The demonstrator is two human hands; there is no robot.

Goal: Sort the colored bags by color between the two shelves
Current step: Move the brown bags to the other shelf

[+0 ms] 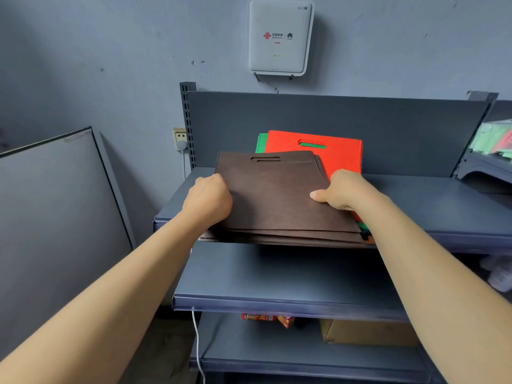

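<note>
A stack of flat brown bags (pixel 277 198) lies on the top shelf (pixel 432 206), its front edge hanging over the shelf lip. My left hand (pixel 207 198) grips the stack's left edge with curled fingers. My right hand (pixel 343 189) holds the right edge, thumb on top and fingers underneath. Behind and beneath the brown stack lies an orange-red bag (pixel 338 156) with a green bag (pixel 260 144) under it. Edges of more green and orange bags (pixel 365 231) peek out at the stack's front right corner.
A bare second shelf (pixel 277 281) juts out below the top one. Under it sit a cardboard box (pixel 365 332) and a red packet (pixel 271 320). A grey panel (pixel 55 206) leans at left. A white router (pixel 279 37) hangs on the wall. More bags (pixel 496 139) sit far right.
</note>
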